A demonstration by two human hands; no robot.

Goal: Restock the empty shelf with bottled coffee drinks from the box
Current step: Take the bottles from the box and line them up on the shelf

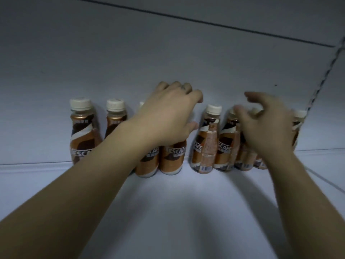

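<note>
White shelf (177,212) fills the lower half of the view, its pale back panel (130,53) rising behind, with a slotted metal upright (324,77) at the far right. Along the back edge stands a row of Nescafé coffee bottles (205,141), brown and copper labels facing out, cream caps on top, all upright and nearly touching one another. No box shows. Two bare forearms reach in from below. The left hand (164,116) lies over the tops of two bottles in the middle of the row, fingers curled down behind them and thumb at the side; whether it truly grips them I cannot tell. The right hand (268,124) hovers in front of the right-hand bottles, fingers spread apart and blurred, holding nothing.
</note>
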